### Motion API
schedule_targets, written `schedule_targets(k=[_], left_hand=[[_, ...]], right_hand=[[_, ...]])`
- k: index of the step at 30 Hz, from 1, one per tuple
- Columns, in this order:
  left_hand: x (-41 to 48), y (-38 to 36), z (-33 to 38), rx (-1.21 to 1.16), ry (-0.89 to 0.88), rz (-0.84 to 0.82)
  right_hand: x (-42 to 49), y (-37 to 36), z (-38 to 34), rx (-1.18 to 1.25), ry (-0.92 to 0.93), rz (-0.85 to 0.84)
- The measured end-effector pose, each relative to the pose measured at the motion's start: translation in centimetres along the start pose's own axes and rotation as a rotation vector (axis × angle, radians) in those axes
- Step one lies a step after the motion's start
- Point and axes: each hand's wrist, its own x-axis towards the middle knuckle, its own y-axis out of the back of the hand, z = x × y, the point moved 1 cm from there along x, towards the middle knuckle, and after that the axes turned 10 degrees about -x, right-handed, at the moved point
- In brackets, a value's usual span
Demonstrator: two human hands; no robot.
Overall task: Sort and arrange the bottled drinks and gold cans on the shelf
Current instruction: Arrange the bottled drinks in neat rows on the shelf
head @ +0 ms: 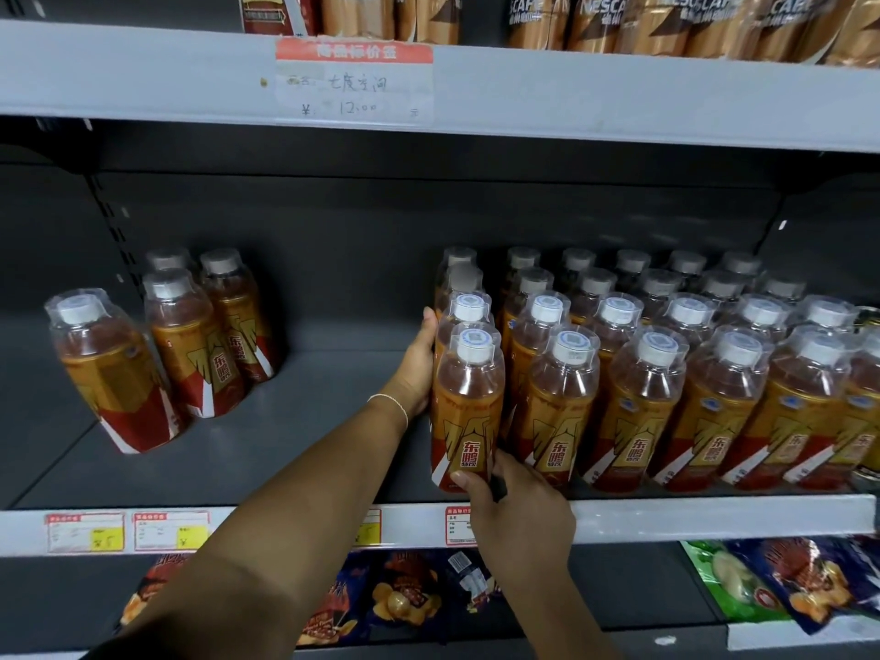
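Note:
Orange-and-red bottled drinks with white caps stand in rows on the right half of the middle shelf. The front bottle of the leftmost row stands at the shelf's front edge. My left hand lies against the left side of that row, fingers reaching behind the front bottle. My right hand grips the base of the front bottle from below and in front. A separate group of several bottles stands at the left of the shelf. Part of a gold can peeks in at the far right edge.
A gap of bare shelf lies between the two bottle groups. The upper shelf carries gold coffee cans and a handwritten price tag. Snack bags lie on the shelf below. Price labels line the front rail.

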Motion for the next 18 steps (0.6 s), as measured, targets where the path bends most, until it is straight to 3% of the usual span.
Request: schedule_targets(k=[12,18], left_hand=[[0.0,-0.8,-0.2,0.023,-0.005,0.010],[-1.6,-1.7,-0.4,0.014,-0.010,0.126]], right_hand=[[0.2,-0.3,0.6,0.015,-0.004,0.048],[-0.3,-0.4,0.5,0.049,-0.012,0.087]])
